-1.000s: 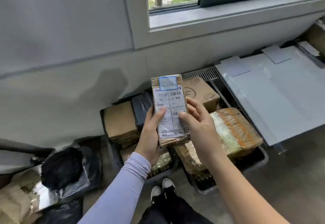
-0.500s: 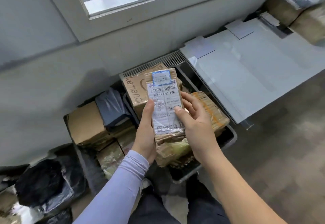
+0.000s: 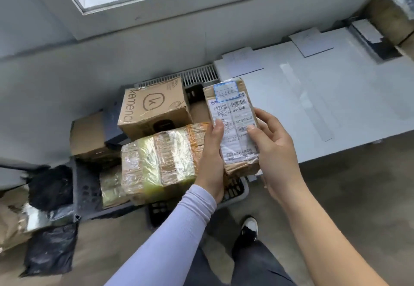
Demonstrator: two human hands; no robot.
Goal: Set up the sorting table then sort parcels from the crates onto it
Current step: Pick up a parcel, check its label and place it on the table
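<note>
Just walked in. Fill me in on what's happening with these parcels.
A person is holding one small labelled parcel in both hands, the left hand gripping its left edge and the right hand its right edge, label facing up. It is lifted above the dark crates by the wall, which hold more parcels, among them a tape-wrapped bundle and a printed cardboard box. The grey sorting table lies to the right, with no parcels on the part in view.

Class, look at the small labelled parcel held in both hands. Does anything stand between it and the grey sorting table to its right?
Nothing visible does. The parcel, held by the left hand and right hand, already overlaps the table's near corner in this view, and the surface beside it is bare apart from flat paper sheets further back.
</note>
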